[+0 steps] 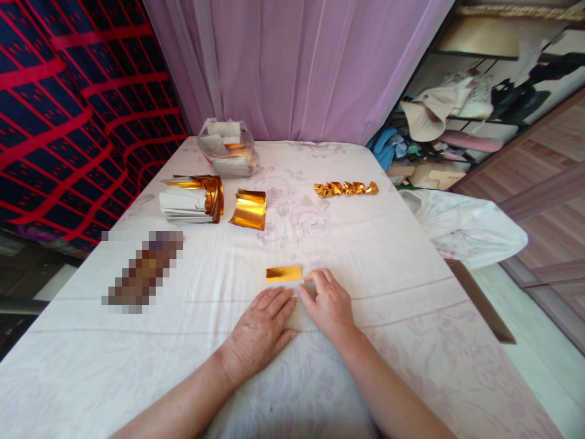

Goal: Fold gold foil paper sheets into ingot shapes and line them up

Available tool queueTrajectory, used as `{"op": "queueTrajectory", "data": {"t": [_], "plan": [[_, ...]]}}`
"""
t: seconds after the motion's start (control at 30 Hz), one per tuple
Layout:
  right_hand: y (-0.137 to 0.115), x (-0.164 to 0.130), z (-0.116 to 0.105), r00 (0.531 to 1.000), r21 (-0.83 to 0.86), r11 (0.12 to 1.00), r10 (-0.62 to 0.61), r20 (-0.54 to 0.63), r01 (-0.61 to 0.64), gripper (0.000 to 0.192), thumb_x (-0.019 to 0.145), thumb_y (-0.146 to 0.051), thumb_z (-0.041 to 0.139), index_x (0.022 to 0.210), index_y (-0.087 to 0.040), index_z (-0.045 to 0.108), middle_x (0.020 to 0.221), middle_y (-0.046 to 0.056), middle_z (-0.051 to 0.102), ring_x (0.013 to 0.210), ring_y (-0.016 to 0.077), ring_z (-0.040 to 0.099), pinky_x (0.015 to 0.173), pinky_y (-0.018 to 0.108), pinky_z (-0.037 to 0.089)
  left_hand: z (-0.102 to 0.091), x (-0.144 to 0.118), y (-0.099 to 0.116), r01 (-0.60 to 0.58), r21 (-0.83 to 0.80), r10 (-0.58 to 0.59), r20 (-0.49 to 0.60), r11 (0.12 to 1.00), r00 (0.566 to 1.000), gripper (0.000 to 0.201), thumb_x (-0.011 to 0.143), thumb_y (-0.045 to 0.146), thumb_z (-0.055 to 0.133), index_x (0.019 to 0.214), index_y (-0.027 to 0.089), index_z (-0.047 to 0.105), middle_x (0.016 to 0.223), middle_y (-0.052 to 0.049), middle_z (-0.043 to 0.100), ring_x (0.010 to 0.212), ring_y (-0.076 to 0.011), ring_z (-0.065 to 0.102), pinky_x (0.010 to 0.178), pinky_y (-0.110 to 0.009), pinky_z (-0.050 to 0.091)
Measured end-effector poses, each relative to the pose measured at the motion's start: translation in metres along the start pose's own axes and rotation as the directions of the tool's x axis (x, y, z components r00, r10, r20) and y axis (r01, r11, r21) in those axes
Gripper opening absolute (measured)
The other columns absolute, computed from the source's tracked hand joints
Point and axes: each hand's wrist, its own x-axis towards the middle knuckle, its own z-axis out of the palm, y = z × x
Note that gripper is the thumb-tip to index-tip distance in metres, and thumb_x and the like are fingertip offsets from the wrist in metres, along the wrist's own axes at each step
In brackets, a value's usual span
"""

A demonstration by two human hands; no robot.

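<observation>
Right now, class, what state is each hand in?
Left hand: open and flat, at the near edge of the gold paper.
Right hand: partly curled at the paper's right end; grip cannot be told.

It looked like a room in a home: a floral cloth (pixel 313 221) covered the table (pixel 393 256), a purple curtain (pixel 292 67) hung beyond its far edge, red-and-navy fabric (pixel 91 110) hung past its left edge, and shelves (pixel 475 55) beyond the far right corner held a cap (pixel 427 113).
</observation>
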Motion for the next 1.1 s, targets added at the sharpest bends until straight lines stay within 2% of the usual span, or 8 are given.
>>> {"op": "queueTrajectory", "data": {"t": [0.1,0.3,0.53,0.8,1.1], "plan": [[-0.0004,0.0001,-0.0008,1.0,0.005,1.0,-0.01,0.004,0.01,0.009,0.086,-0.024,0.058,0.094,-0.021,0.061,0.09,0.004,0.064,0.077,0.0177,0.063,0.068,0.028,0.046,0.0002,0.0001,0.0001,0.008,-0.007,-0.008,0.0,1.0,1.0,0.047,0.096,0.041,0.051,0.133,0.013,0.052,0.135,-0.016,0.059,0.128,-0.0294,0.053,0.107,-0.048,0.044],[-0.0004,-0.001,-0.0018,1.0,0.059,0.998,-0.028,0.002,0.028,0.007,0.087,-0.023,0.058,0.084,-0.023,0.064,0.094,0.003,0.065,0.081,0.0166,0.064,0.069,0.026,0.047,0.0029,-0.0012,-0.0001,0.015,-0.021,-0.015,-0.014,1.0,1.0,0.046,0.096,0.039,0.051,0.135,0.015,0.051,0.136,-0.015,0.058,0.129,-0.0289,0.052,0.108,-0.048,0.043],[0.0032,-0.0036,-0.0031,0.998,0.13,0.99,-0.06,-0.003,0.06,0.013,0.09,-0.025,0.054,0.084,-0.023,0.065,0.097,0.004,0.066,0.084,0.0163,0.064,0.074,0.026,0.048,0.0017,-0.0008,0.0001,0.01,-0.006,-0.01,-0.015,1.0,1.0,0.045,0.096,0.04,0.049,0.134,0.015,0.052,0.136,-0.015,0.058,0.128,-0.029,0.052,0.107,-0.048,0.044],[0.0018,-0.001,-0.0043,0.997,0.109,0.991,-0.077,0.011,0.075,0.013,0.089,-0.02,0.054,0.082,-0.023,0.066,0.092,0.003,0.065,0.083,0.0153,0.064,0.074,0.025,0.047,0.0039,-0.0016,0.0008,0.029,-0.017,-0.029,-0.008,0.999,1.0,0.044,0.096,0.039,0.049,0.134,0.016,0.052,0.137,-0.014,0.058,0.13,-0.0288,0.051,0.108,-0.049,0.042],[-0.0005,-0.0025,-0.0043,0.998,0.103,0.993,-0.054,0.021,0.052,0.006,0.085,-0.022,0.057,0.086,-0.023,0.063,0.095,0.004,0.066,0.085,0.0172,0.064,0.075,0.026,0.048,0.0009,0.0002,0.0001,0.014,-0.009,-0.014,-0.01,1.0,1.0,0.046,0.094,0.038,0.053,0.133,0.015,0.052,0.135,-0.013,0.06,0.127,-0.0299,0.054,0.106,-0.048,0.045]]}}
